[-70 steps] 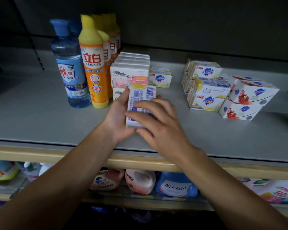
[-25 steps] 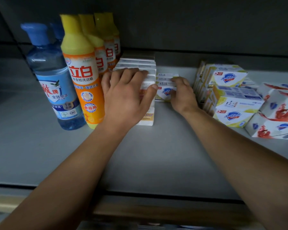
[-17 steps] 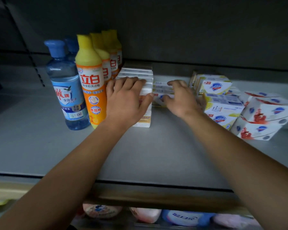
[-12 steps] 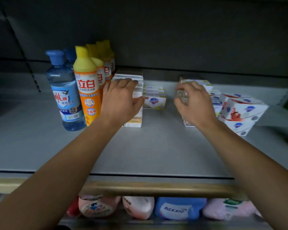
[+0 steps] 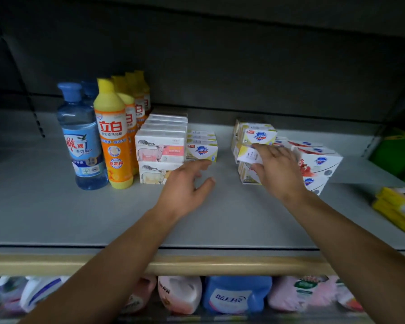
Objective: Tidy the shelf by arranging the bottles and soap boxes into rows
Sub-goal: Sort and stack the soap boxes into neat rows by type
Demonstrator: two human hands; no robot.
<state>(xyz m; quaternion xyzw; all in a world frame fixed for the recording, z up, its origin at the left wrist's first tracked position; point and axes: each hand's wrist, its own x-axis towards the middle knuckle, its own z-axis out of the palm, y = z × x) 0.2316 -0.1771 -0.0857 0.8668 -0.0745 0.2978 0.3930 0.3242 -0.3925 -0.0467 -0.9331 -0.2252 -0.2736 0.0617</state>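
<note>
the shelf [image 5: 56,213] carries two blue bottles [image 5: 81,136] at the left, then a row of orange bottles [image 5: 114,139] running back, then stacked white soap boxes [image 5: 160,149], with a row of yellow soap boxes [image 5: 202,149] touching them on the right. apart to the right stand a yellow box stack [image 5: 255,136] and red-printed boxes [image 5: 318,160]. the left hand [image 5: 185,185] hovers with fingers relaxed, grasping nothing. the right hand [image 5: 275,170] pinches a soap box [image 5: 247,155] at the yellow stack.
</note>
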